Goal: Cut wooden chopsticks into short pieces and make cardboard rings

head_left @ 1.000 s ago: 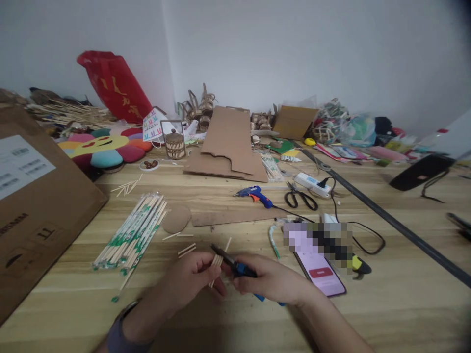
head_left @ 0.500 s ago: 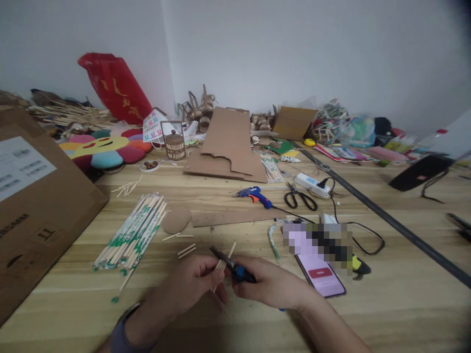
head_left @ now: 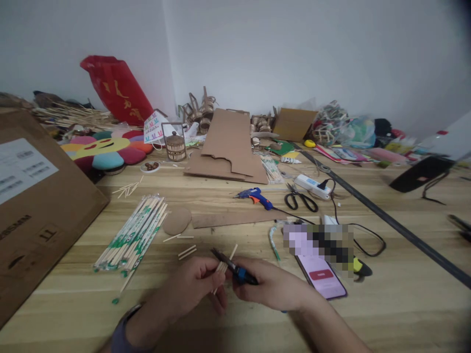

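My left hand (head_left: 200,282) pinches a few thin wooden sticks (head_left: 222,268) near the front edge of the view. My right hand (head_left: 265,284) is closed round a dark cutting tool with blue on its handle (head_left: 241,274); its jaws lie across the sticks, close to my left fingertips. Short cut sticks (head_left: 187,252) lie on the table just beyond my left hand. A cardboard disc (head_left: 177,220) and a long cardboard strip (head_left: 235,219) are farther back. To the left is a bundle of wrapped chopsticks (head_left: 134,235).
A large cardboard box (head_left: 47,215) stands at the left. Beyond my right hand are a blue glue gun (head_left: 257,197), black scissors (head_left: 300,198), a power strip (head_left: 312,186) and a phone (head_left: 324,277). A dark metal bar (head_left: 386,220) runs across the right side.
The view has shifted very slightly. Both hands keep almost the same pose, with the tool still across the sticks.
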`<state>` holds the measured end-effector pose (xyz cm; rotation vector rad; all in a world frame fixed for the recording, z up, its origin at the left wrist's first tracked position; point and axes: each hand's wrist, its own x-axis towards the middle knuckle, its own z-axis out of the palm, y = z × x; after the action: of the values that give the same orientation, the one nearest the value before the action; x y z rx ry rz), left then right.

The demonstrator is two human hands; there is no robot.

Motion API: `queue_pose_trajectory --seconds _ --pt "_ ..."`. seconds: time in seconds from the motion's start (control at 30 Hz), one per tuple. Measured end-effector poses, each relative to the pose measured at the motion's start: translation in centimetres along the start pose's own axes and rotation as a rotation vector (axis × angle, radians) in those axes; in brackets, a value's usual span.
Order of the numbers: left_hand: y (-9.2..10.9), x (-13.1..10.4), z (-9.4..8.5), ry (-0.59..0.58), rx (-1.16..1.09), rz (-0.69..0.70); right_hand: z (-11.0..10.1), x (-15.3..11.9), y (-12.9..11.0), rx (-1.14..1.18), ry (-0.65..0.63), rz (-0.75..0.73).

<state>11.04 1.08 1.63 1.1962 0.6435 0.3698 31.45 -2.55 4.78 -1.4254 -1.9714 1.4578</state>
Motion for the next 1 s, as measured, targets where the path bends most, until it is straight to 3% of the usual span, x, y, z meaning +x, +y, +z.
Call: queue_pose_trajectory --seconds 0.23,0.6,0.8,1.0 --pt "0.0 0.1 0.0 0.008 0.017 0.026 0.6 0.2 0.2 -0.023 0.054 -0.035" --pt "-0.2 0.1 -0.2 0.025 0.132 0.08 2.1 0.3 -0.4 -0.112 0.253 -0.036" --pt "0.1 -0.1 0.0 0.12 0.246 0.089 2.0 0.7 0.0 -0.11 0.262 -0.062" --pt "0.7 -0.2 0.5 0.079 0.109 -0.004 1.2 0.7 0.4 0.011 0.156 -0.102"
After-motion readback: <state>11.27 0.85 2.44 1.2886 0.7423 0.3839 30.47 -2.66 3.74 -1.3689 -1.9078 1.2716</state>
